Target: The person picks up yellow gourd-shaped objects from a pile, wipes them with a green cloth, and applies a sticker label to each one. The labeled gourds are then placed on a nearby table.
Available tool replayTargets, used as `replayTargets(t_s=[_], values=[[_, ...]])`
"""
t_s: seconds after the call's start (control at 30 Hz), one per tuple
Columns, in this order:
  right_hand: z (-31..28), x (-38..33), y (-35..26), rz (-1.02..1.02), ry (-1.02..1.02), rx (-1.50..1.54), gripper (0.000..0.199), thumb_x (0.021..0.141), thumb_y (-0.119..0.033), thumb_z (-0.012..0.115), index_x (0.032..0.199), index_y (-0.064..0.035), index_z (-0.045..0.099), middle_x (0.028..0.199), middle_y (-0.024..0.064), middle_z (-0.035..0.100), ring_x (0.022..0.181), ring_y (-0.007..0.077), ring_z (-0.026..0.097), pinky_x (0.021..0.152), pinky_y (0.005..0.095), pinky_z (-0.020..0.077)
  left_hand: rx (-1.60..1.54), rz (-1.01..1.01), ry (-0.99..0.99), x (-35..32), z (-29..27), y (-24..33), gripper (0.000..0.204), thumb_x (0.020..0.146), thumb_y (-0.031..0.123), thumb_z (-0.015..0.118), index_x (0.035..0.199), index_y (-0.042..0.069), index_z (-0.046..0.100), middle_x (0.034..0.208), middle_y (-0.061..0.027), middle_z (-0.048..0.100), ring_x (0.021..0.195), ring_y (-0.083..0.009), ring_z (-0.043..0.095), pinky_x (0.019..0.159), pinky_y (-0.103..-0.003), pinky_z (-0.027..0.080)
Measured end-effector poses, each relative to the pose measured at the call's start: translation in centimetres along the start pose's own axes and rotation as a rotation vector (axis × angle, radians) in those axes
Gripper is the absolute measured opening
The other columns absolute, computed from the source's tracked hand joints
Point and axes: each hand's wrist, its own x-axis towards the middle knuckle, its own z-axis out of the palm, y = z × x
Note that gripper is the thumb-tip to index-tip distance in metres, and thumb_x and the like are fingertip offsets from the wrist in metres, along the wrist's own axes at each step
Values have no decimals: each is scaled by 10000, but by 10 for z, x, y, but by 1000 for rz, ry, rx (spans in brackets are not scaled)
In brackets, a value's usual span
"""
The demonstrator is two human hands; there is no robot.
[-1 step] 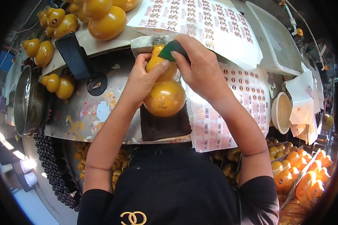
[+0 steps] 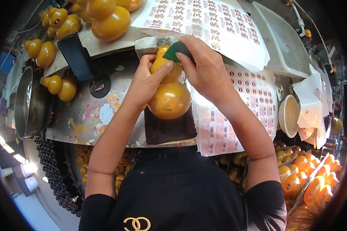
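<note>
We see from above an amber, gourd-shaped plastic bottle (image 2: 169,98) lying on a dark brown cloth pad (image 2: 167,129) at the near edge of a worn metal tabletop (image 2: 88,115). The bottle's neck is mostly hidden by both hands, so we cannot make out its cap, and faint markings on its round belly are too blurred to read. The left hand (image 2: 146,82) reaches in from below, its fingers (image 2: 164,69) wrapped closed around the bottle's narrow upper bulb. The right hand (image 2: 206,73) comes over the bottle from the right, wrist bent, fingers pinched shut on a small dark green flat piece (image 2: 177,50) pressed against the bottle's neck; part of that piece is covered by the fingertips. Behind the bottle lies a white sheet of printed stickers (image 2: 219,23), cut off at the top edge. Right of the bottle, another label sheet (image 2: 243,100) runs under the right forearm. Far left of the bottle, more amber gourd bottles (image 2: 61,86) sit beside a steel pot (image 2: 27,104).
</note>
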Motion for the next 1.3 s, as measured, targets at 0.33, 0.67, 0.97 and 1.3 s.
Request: replayTargets(t_s=[0.33,0.67,0.97,1.3], values=[[-2,-3,8,126,23,84,213,847,-91,642,1046,-32,594,918,169,649,834,331,630,740,371,496,-281,-59,-64,1,-10,-6,342,1019,322,433,1172,21,494,1058,-68,599,937,-123,601,810,-263,494],[-22,-28,-7,-446,-168,-183,287,687,-87,715,965,-149,677,977,-41,673,847,170,596,728,298,445,-335,-116,-154,7,-25,-10,343,995,338,489,1178,49,515,1079,-48,601,987,-117,584,848,-274,481],[-31,-33,-16,-325,-13,-72,358,679,-7,701,1014,-132,684,980,7,682,807,180,606,685,295,429,-210,-123,-189,9,-32,-7,287,985,276,507,1180,65,514,1060,-28,605,938,-106,580,813,-261,453],[-15,-26,-40,-410,-226,-264,236,714,-33,663,942,-92,652,908,12,660,839,190,591,691,321,443,-189,-138,-154,12,-30,-6,273,989,291,499,1167,85,523,1015,-8,614,907,-98,590,794,-283,464]])
